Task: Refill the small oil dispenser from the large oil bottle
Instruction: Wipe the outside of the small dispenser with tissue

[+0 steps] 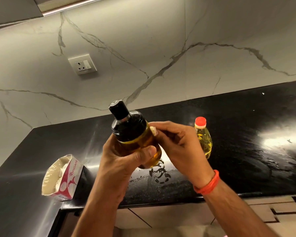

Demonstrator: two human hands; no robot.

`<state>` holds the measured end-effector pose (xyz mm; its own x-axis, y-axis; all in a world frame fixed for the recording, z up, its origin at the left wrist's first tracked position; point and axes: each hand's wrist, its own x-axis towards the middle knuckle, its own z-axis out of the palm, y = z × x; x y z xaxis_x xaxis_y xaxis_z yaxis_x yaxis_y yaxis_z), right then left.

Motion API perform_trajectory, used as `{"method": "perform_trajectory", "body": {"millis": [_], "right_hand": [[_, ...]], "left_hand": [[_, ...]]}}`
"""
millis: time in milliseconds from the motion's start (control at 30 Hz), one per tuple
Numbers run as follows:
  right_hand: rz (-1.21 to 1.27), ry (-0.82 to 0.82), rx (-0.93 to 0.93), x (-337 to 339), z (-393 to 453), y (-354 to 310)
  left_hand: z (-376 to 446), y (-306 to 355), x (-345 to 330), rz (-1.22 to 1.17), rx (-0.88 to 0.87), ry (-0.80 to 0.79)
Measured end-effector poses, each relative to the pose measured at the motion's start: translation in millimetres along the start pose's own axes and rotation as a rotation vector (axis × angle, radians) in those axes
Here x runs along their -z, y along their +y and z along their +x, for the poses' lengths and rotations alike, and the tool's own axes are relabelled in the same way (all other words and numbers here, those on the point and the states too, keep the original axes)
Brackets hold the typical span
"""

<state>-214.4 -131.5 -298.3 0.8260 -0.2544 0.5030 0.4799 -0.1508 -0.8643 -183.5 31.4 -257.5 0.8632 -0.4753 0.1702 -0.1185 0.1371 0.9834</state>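
At about eight o'clock on the glossy black stone bench (246, 134) sits a torn-open tissue box (61, 178), soft cardboard in pink and white with crumpled white sheets showing inside. On the veined marble-look wall at ten o'clock is a flat white socket plate (82, 64), square-edged and smooth. In the middle, lifted clear of the bench and tilted with its top toward eleven o'clock, is the small oil dispenser (135, 134): a clear rounded cylinder filled with amber oil, ringed by a thin yellow band and capped by a shiny black dome with a narrower black spout cap. The left hand (120, 161) wraps its body from below, its grip curled round the glass with the thumb lying across the front. The right hand (174, 144), an orange thread band at its wrist, has its grip pinching a small wad of white tissue (153, 130) pressed against the dispenser's side just under the black dome. Just beyond that hand, at two o'clock from the dispenser, the large oil bottle (203, 139) stands upright on the bench, ribbed clear plastic holding pale yellow oil, closed with a ridged red cap. Smeared wet streaks mark the polished bench below the hands.
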Motion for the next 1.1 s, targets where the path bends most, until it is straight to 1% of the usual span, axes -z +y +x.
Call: {"method": "perform_trajectory", "body": {"millis": [67, 133, 300, 400, 467, 533, 567, 600, 667, 767, 833, 867, 933, 967, 1100], "right_hand": [[0.024, -0.005, -0.029, -0.1, -5.8, 4.7], [-0.011, 0.012, -0.013, -0.5, -12.0, 5.5], [-0.104, 0.126, 0.149, -2.5, -16.6, -6.0], [-0.102, 0.112, 0.226, -0.7, -11.3, -17.4], [0.055, 0.071, 0.157, 2.1, -7.0, -23.7], [0.301, 0.042, -0.008, 4.3, -2.2, -26.5], [0.357, 0.044, -0.078, 4.9, 0.3, -25.3], [0.343, 0.055, -0.121, 4.9, 2.8, -23.1], [0.203, 0.084, -0.13, 2.7, 7.0, -19.1], [-0.088, 0.15, -0.05, -3.3, 7.5, -15.8], [-0.193, 0.197, 0.013, -5.6, 4.5, -17.5], [-0.23, 0.192, 0.075, -5.9, 2.0, -19.8], [-0.305, 0.13, 0.207, -5.6, -5.1, -23.6], [-0.327, 0.101, 0.24, -4.9, -8.2, -25.1], [-0.331, 0.067, 0.246, -6.0, -16.9, -30.7]], "left_hand": [[0.4, 1.6, 2.1, 0.012, -0.011, 0.003], [1.2, 2.1, 3.9, 0.016, -0.017, 0.016], [3.3, -0.2, 4.2, 0.008, 0.012, 0.043], [3.6, -1.8, 1.1, 0.005, 0.023, 0.071], [3.7, -2.7, 0.5, -0.008, 0.027, 0.067], [4.1, -2.5, 0.5, -0.011, 0.034, 0.06], [4.2, -2.2, 0.3, -0.01, 0.035, 0.057], [4.2, -1.8, 0.0, -0.01, 0.036, 0.059], [4.0, -1.0, -0.5, -0.016, 0.035, 0.058], [3.2, -0.3, -1.3, -0.019, 0.039, 0.054], [2.6, 0.0, -1.6, -0.028, 0.051, 0.065], [2.4, 0.4, -1.5, -0.031, 0.051, 0.066], [2.5, 1.1, -1.3, -0.035, 0.047, 0.069], [2.5, 1.3, -1.1, -0.036, 0.047, 0.079], [1.7, 1.5, -0.9, -0.034, 0.061, 0.111]]}}
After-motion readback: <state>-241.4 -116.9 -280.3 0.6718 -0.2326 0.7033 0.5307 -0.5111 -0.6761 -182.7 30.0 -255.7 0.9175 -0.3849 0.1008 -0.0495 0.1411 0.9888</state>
